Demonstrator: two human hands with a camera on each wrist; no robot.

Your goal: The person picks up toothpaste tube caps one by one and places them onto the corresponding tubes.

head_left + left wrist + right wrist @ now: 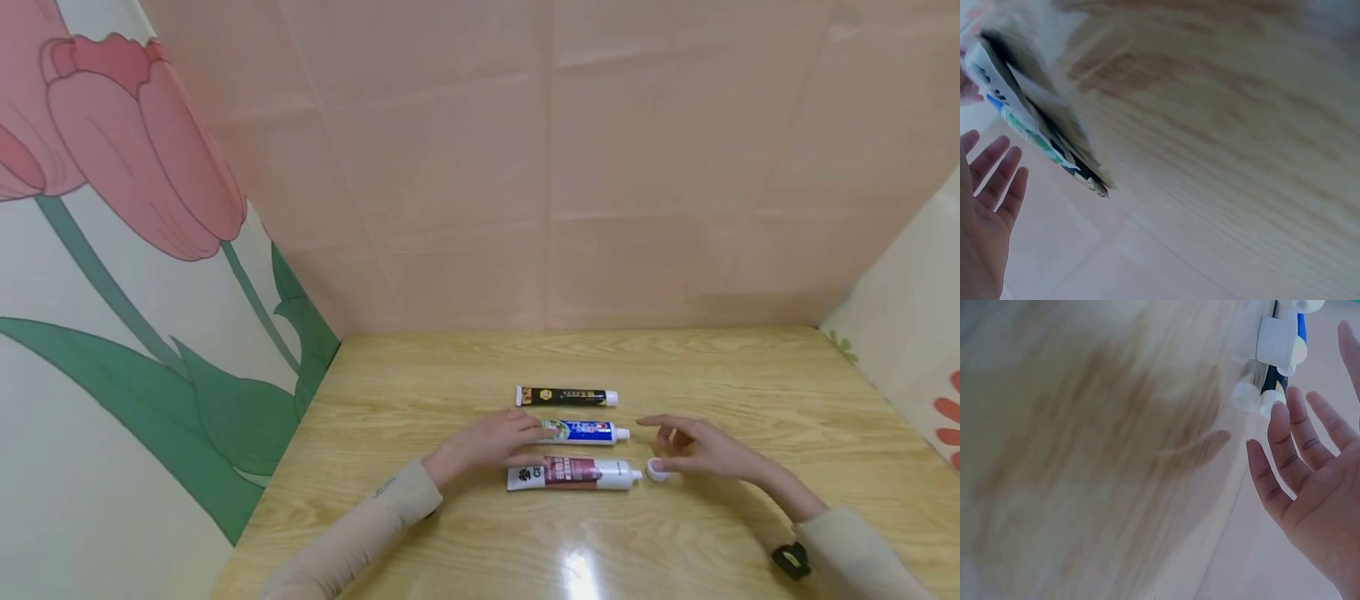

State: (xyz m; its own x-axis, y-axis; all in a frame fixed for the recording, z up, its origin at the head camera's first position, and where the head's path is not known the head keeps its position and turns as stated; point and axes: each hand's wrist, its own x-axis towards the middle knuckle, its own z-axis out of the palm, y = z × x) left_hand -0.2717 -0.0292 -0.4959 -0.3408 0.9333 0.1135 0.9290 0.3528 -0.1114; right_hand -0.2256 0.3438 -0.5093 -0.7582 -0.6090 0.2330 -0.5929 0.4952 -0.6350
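Three toothpaste tubes lie one behind another on the wooden table: a black toothpaste tube (pixel 566 397) at the back, a blue toothpaste tube (pixel 588 431) in the middle, a white and maroon toothpaste tube (pixel 573 472) in front. My left hand (pixel 491 442) is at the left ends of the blue and maroon tubes, covering part of them; its fingers look straight in the left wrist view. A loose white cap (pixel 657 470) stands right of the maroon tube's bare nozzle. My right hand (pixel 708 450) is beside this cap, fingers relaxed and apart in the right wrist view, holding nothing.
The wooden table (pixel 420 375) meets a pink covered wall (pixel 547 167) at the back. A wall with painted tulips (pixel 142 150) rises on the left, and a pale wall (pixel 911 333) with red petals on the right.
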